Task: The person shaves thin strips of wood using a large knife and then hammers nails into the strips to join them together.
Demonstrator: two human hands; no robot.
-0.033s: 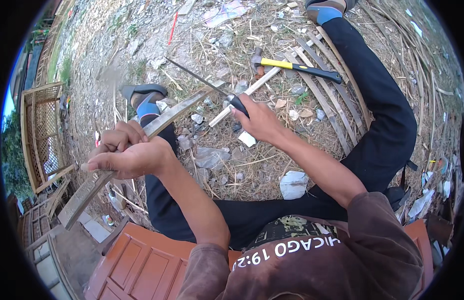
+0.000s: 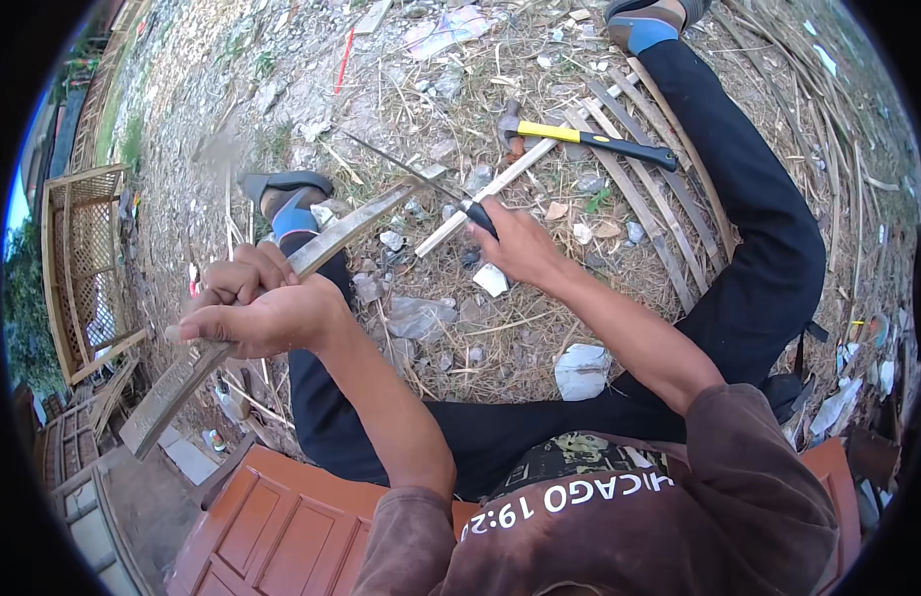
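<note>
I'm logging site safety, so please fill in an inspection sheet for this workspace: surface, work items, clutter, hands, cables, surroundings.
Surface: rough ground strewn with stones and dry straw.
Work items: wooden slat; long-bladed tool, its blade passing the slat's far end, contact unclear.
Clutter: yellow-and-black hammer lying across loose wood strips; clear plastic scrap.
Hands: left hand grips the slat; right hand holds the tool's black handle.
Cables: nothing seen.
Surroundings: lattice panel at left; red-brown panelled piece behind the person.
</note>
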